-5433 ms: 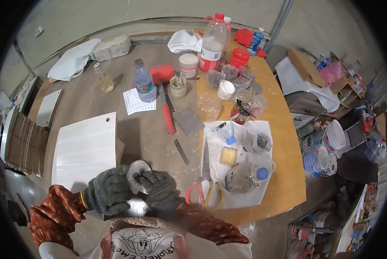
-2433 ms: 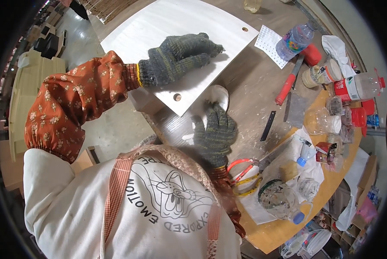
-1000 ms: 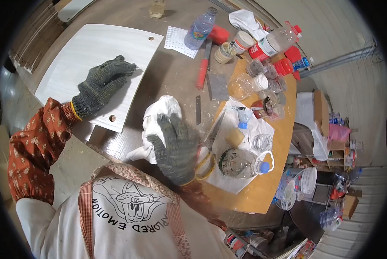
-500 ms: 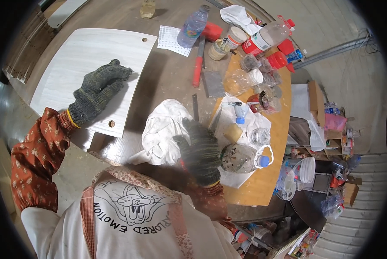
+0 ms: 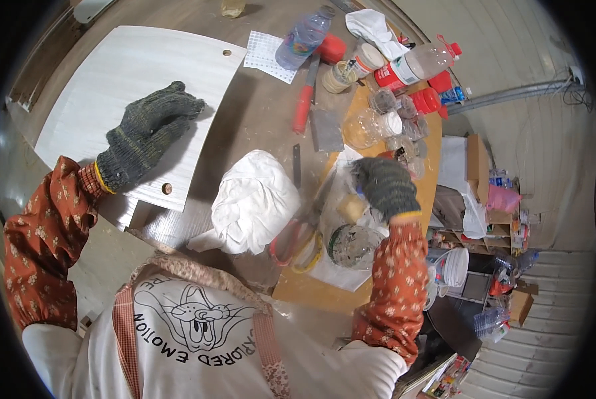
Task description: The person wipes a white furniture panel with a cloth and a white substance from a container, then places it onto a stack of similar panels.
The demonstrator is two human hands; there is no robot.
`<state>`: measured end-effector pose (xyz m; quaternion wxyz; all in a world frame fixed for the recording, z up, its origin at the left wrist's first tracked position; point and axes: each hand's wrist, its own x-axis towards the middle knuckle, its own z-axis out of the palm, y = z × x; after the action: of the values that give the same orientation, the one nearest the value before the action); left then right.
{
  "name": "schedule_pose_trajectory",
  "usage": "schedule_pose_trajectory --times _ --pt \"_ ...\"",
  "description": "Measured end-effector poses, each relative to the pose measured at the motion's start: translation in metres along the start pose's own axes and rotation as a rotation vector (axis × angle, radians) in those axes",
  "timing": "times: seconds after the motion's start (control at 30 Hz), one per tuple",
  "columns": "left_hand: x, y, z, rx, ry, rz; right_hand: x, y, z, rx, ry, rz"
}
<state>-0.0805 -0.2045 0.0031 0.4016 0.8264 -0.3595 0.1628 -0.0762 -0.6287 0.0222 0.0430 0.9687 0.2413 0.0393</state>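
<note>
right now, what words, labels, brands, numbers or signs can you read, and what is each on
I don't copy wording or brands.
White top: large, legible dark lettering on the chest.
Red-capped bottle: red and white label, print too small.
Bluish bottle: coloured label, too blurred.
White tub: label print too small.

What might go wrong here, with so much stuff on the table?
The right sleeve is right by a clear plastic bottle, so it might knock it. The right hand is close to clear jars that could tip. The bunched white cloth beside the red handle might snag it if pulled.
</note>
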Motion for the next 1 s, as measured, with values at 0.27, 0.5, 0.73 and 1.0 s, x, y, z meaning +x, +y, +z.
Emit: schedule_pose_trajectory --times 0.27,0.5,0.73,1.0 --pt "0.006 -0.015 0.02 0.132 0.051 0.257 0.051 0.069 0.079 -0.23 -0.823 0.215" --pt "0.0 -0.013 0.016 0.309 0.126 0.319 0.057 0.031 0.068 -0.26 -0.62 0.191" --pt "0.004 -0.018 0.029 0.357 0.202 0.358 0.036 0.042 0.067 -0.243 -0.572 0.078" --pt "0.001 -0.009 0.012 0.112 0.006 0.043 0.038 0.056 0.054 -0.095 -0.319 0.067"
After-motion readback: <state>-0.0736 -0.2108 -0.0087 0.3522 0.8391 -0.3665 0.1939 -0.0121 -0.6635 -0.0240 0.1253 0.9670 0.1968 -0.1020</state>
